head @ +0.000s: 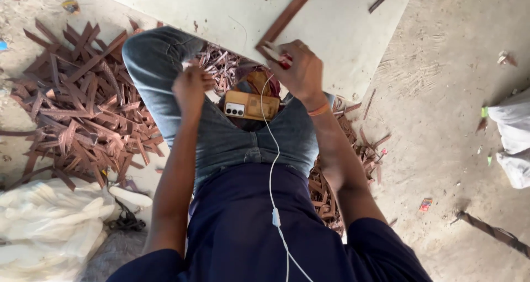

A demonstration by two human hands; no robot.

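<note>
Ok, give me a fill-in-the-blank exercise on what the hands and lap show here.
1. The right hand grips the end of a long brown ____ lying on the pale board.
2. The phone rests on the person's ____.
3. A ____ earphone cable runs down from the phone.
4. The left hand is closed in a ____.

Missing words: strip; lap; white; fist

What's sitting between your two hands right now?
In the head view, a tan phone lies on the lap between the left hand and the right hand, its white cable trailing down.
</note>
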